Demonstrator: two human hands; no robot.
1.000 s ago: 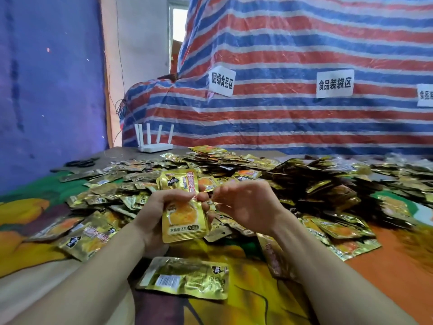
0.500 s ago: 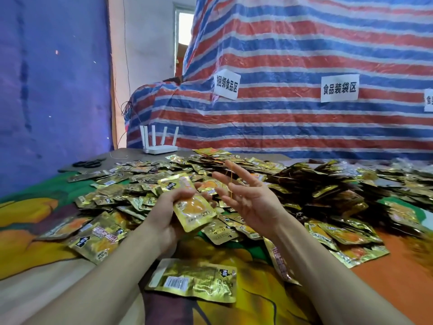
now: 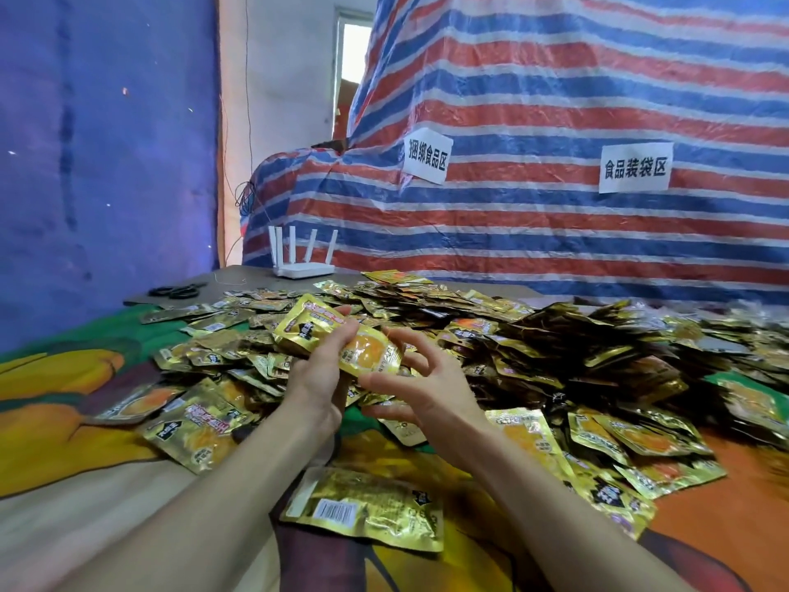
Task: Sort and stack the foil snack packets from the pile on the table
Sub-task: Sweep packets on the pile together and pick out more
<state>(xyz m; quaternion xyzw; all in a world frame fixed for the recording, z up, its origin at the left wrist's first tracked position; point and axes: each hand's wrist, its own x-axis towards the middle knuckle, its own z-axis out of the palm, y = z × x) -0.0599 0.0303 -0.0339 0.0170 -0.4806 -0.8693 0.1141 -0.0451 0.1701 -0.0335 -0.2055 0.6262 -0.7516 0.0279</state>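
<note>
A wide pile of gold foil snack packets (image 3: 465,311) covers the middle of the table, with a darker heap (image 3: 589,348) to its right. My left hand (image 3: 318,378) grips a small bunch of gold packets (image 3: 371,352), held tilted above the pile's near edge. My right hand (image 3: 427,384) is just right of that bunch, palm up, its loosely curled fingers at the packets' right edge and holding nothing that I can see. One packet (image 3: 367,508) lies alone, barcode side up, close to me between my forearms.
The table wears a green, yellow and orange cloth (image 3: 55,390). A white router (image 3: 303,267) and black scissors (image 3: 179,290) sit at the far left. A striped tarp (image 3: 555,232) with paper labels rises behind the table. Loose packets (image 3: 196,425) spread left and right.
My left hand has turned the packets from upright to slanted. My right hand let go, spread open, and now curls in beside them again.
</note>
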